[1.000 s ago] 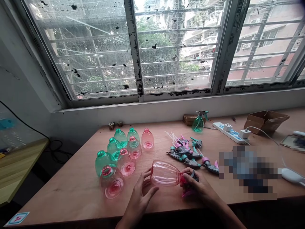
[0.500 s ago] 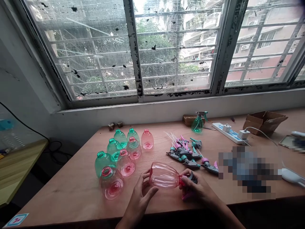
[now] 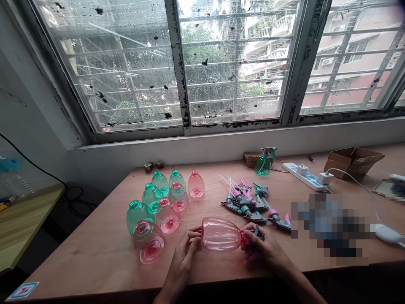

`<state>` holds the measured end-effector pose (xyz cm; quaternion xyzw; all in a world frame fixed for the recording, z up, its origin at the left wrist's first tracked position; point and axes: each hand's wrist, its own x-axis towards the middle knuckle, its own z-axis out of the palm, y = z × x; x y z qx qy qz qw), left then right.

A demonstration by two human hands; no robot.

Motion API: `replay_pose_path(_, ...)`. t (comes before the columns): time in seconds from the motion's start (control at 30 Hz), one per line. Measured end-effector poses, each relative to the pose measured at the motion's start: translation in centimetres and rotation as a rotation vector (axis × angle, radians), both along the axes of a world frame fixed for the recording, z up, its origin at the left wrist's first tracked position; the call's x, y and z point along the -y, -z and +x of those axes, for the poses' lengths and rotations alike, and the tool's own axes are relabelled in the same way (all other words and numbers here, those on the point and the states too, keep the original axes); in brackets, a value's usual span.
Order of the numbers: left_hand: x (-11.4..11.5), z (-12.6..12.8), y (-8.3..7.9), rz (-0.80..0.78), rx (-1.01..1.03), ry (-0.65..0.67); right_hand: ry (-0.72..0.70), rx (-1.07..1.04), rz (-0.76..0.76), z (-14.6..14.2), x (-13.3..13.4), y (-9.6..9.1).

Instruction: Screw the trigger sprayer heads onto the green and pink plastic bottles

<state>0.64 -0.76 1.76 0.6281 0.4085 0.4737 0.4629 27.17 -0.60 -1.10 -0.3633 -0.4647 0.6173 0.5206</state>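
A clear pink bottle (image 3: 220, 234) lies sideways in the air above the table, its base to the left and its neck to the right. My left hand (image 3: 185, 249) is closed at the base end, thumb and fingertips against its edge. At the neck, my right hand (image 3: 259, 242) grips a spray trigger head with a dark grey top and pink trigger (image 3: 252, 257), mostly hidden by the fingers. Beyond the bottle lies a pile of grey, pink and teal trigger heads (image 3: 245, 200) with white tubes. One pink-collared head (image 3: 280, 219) sits apart, right of the pile.
Several open green bottles (image 3: 160, 184) and pink bottles (image 3: 168, 216) stand on the table (image 3: 104, 249) at left. A green spray bottle (image 3: 263, 164), a power strip (image 3: 305, 178) and a cardboard box (image 3: 351, 162) are at the back right. A blurred patch covers the right side.
My left thumb has drawn back from below the bottle to its base edge, closer to the fingers. Bottle and right hand have shifted slightly right.
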Motion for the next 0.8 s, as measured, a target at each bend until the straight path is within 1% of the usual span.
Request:
replay_pose_path(0.13,0.2,0.0,0.4,-0.020,-0.004,0.010,-0.007,0.039,0.026,0.0,0.0,0.1)
replay_pose_path(0.27,0.3,0.0,0.7,0.014,-0.051,0.068,0.034,0.037,0.014,-0.1,-0.1,0.1)
replay_pose_path(0.37,0.4,0.0,0.6,0.050,-0.057,0.079,0.049,0.029,0.009,-0.1,-0.3,0.2)
replay_pose_path(0.43,0.5,0.2,0.4,0.055,-0.020,0.083,0.046,0.033,0.000,-0.1,-0.3,0.1)
replay_pose_path(0.53,0.7,0.4,0.0,0.034,0.076,0.071,0.035,0.040,-0.006,0.0,-0.2,0.0)
replay_pose_path(0.63,0.5,0.4,0.2,0.004,0.143,0.053,0.034,0.045,-0.009,0.0,-0.1,-0.2)
replay_pose_path(0.8,0.0,0.1,1.0,0.006,0.122,-0.016,0.031,0.053,0.009,-0.1,-0.1,-0.3)
